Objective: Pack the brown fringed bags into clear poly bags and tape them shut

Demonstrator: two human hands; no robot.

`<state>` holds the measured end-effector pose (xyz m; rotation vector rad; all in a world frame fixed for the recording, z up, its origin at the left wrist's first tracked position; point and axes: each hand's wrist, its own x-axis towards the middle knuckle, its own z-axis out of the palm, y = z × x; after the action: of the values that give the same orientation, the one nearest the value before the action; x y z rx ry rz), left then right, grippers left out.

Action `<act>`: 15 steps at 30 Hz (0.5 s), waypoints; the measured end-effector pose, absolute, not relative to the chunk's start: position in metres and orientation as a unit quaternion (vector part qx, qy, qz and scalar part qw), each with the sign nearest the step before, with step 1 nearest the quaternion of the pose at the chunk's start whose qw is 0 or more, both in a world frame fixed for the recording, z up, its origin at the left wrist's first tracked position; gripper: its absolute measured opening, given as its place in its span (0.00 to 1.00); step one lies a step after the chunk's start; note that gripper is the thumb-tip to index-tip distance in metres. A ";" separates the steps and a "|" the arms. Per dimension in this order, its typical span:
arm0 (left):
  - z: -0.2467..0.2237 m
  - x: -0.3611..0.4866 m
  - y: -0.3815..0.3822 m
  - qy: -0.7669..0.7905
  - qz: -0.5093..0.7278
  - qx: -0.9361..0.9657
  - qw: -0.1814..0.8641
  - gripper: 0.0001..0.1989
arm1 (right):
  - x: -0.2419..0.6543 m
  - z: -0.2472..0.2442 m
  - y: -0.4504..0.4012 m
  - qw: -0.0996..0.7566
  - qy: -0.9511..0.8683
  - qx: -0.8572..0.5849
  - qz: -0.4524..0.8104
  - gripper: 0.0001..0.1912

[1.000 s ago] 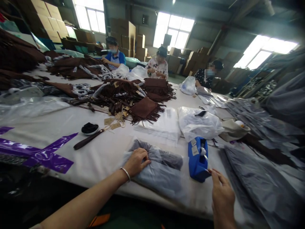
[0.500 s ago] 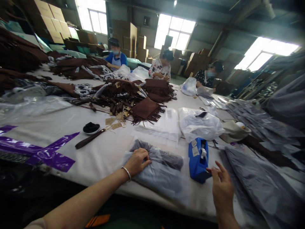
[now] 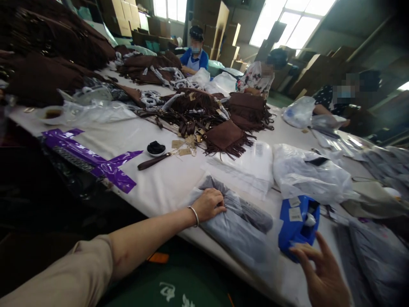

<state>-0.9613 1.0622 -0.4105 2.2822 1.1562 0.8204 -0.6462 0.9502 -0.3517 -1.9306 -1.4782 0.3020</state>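
At the six o'clock edge of the worktop (image 3: 162, 185), a wrapped parcel (image 3: 247, 238) is lying, seeming light, soft, slippery, needing hold at its fold. The left hand (image 3: 208, 204) is pressing there, fingers curled; whether the right hand (image 3: 329, 275) is pinching, I cannot tell.

Totally a workshop lol: fringed brown goods (image 3: 225, 137) heaped across the surface (image 3: 166, 187), workers (image 3: 193, 59) along its far edge, cartons (image 3: 222, 25) behind.

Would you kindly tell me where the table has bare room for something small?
The table is bare between the purple tape and left hand, nearer than the brown strap. It's crowded around the fringed bags and blue tape dispenser.
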 end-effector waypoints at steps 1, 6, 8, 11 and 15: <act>-0.411 -0.961 1.062 0.421 0.297 0.827 0.224 0.09 | -0.658 -0.347 0.963 0.299 -0.638 -0.689 0.170 0.35; -0.411 -0.961 1.062 0.422 0.295 0.831 0.209 0.09 | -0.710 -0.343 1.028 0.070 -0.836 -0.502 0.210 0.32; -0.411 -0.961 1.062 0.419 0.295 0.834 0.206 0.10 | -0.715 -0.350 1.041 0.016 -0.849 -0.492 0.193 0.34; -0.411 -0.961 1.062 0.417 0.291 0.836 0.205 0.10 | -0.708 -0.361 1.045 0.002 -0.839 -0.518 0.165 0.36; -0.412 -0.961 1.061 0.426 0.287 0.835 0.201 0.10 | -0.694 -0.369 1.037 0.064 -0.797 -0.600 0.033 0.37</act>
<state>-0.9610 1.0612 -0.4117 2.3317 1.1889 0.8009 -0.6938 1.0370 -0.3687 -1.8109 -2.4060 0.1007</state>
